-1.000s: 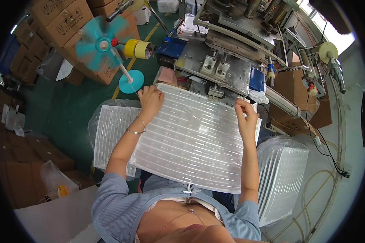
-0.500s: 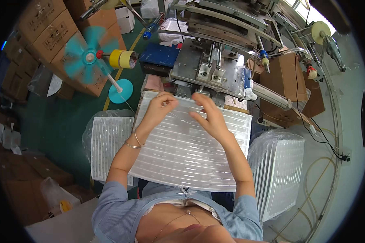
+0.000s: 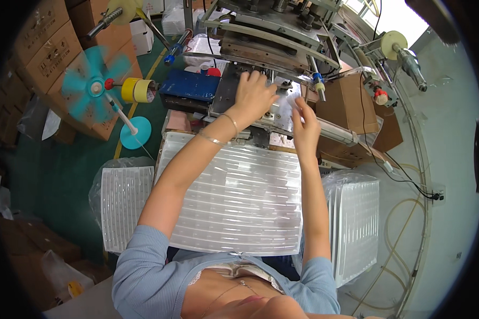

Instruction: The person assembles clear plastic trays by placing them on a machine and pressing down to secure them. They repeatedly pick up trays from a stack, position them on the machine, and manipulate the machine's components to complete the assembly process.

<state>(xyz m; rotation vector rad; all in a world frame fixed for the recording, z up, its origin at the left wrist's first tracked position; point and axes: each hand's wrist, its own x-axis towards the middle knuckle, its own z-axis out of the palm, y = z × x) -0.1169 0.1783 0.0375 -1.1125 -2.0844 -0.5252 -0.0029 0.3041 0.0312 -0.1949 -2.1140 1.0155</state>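
While the metal press (image 3: pixel 266 45) spans the top of the view, a glossy white ribbed tray (image 3: pixel 229 196) spreads from just below its steel plate's near edge to the person's waist. More white trays (image 3: pixel 356 228) stand beyond its right edge, and another tray (image 3: pixel 126 207) lies beyond its left. The steel plate (image 3: pixel 224 97) sits under the press's upper part, with a small metal fixture (image 3: pixel 270 115) near its middle, partly covered. Over that fixture bends the left hand (image 3: pixel 255 98); its fingertips are hidden, so I cannot tell whether they grip anything. By the plate's right edge, the right hand (image 3: pixel 306 130) has thumb and forefinger apart, nothing visible between them. If the upper part came down with fingers on the plate, they could be pinched; a dropped left forearm, crossing the tray's far left corner, could knock it askew.
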